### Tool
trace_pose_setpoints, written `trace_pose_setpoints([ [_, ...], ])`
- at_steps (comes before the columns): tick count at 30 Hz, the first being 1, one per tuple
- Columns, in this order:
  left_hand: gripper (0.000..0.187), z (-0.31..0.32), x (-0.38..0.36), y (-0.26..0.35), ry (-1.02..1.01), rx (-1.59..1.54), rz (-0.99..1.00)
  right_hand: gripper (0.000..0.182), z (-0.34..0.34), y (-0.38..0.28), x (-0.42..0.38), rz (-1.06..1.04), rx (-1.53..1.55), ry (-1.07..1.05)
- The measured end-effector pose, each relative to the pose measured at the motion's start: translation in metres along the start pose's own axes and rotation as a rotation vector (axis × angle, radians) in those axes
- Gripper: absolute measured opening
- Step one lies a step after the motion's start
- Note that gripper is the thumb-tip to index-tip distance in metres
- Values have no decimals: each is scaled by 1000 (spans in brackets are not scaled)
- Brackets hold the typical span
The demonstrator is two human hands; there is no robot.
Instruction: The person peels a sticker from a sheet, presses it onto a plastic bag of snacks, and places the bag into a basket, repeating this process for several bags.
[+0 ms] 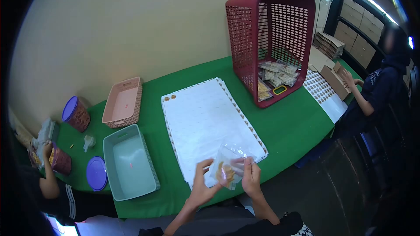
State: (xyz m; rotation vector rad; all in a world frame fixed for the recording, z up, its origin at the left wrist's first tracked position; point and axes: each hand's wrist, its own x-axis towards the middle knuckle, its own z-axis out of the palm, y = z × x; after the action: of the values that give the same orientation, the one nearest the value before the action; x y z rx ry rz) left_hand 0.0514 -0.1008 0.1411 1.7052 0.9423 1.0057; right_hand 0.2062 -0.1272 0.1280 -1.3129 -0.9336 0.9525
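Over the front edge of the white sheets, a clear plastic bag (228, 171) with yellowish snack pieces in its lower part hangs tilted. My right hand (251, 177) pinches the bag's upper right side between thumb and fingers. Beside its left side, my left hand (202, 189) has thumb and fingers spread apart, the thumb tip close to the bag's lower corner. Under both hands lies a stack of white sheets (199, 124) with small round brown stickers along the edges.
A maroon basket (243, 30) on its side holds several filled bags (280, 73). Left stand a pink basket (124, 100), a teal basket (131, 161), a purple lid (96, 173) and a purple-lidded jar (78, 116). One person handles a cardboard box (336, 81) at right; another person's hand (47, 149) is at left.
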Motion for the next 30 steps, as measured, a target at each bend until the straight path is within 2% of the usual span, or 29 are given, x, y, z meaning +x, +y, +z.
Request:
trace_pose_setpoints([
  [1,70,7,3,5,-4,-1,1,39,-4,-4,3,0,0,4],
  [3,69,28,11,16,-252,182,116,41,-12,-15,8,73,232,-133],
  [4,68,40,16,10,-152,183,176,40,-19,-13,12,72,228,-220],
  [5,68,49,23,5,-148,180,175,40,-28,-16,18,74,223,-223],
  [7,65,66,32,-2,2,-159,-123,46,-44,-28,28,-123,128,-447],
  [8,51,71,37,-1,27,-242,-185,42,-56,-27,36,-145,159,-485],
  [9,51,75,43,4,39,-243,-196,42,-65,-30,43,-135,160,-497],
  [11,41,82,56,20,56,-526,-285,34,-80,-37,56,-325,-198,-107],
  [12,34,89,62,27,82,-598,-275,38,-86,-30,65,-370,-216,-3],
  [13,34,98,65,29,94,-594,-282,38,-96,-25,71,-363,-211,-14],
  [15,33,118,74,30,71,-575,-315,39,-120,-16,81,50,-19,-391],
  [16,33,129,79,29,71,-572,-315,35,-119,-9,81,-94,14,-290],
  [18,30,152,90,26,50,-316,-195,30,-138,-10,85,-45,-48,-283],
  [19,30,161,96,25,51,-317,-199,25,-148,-10,87,7,-112,-278],
  [21,29,174,105,26,30,-45,-161,25,-158,-1,93,-12,-74,-232],
  [23,29,186,111,32,61,3,-205,26,-168,1,98,-27,-35,-204],
  [25,28,192,116,41,104,55,-250,26,-176,-6,107,-141,-115,-164],
  [28,26,199,120,49,26,84,-402,25,-185,-11,120,-196,-155,-169],
  [30,28,209,122,44,104,0,-257,25,-190,-7,125,-195,-134,-186],
])
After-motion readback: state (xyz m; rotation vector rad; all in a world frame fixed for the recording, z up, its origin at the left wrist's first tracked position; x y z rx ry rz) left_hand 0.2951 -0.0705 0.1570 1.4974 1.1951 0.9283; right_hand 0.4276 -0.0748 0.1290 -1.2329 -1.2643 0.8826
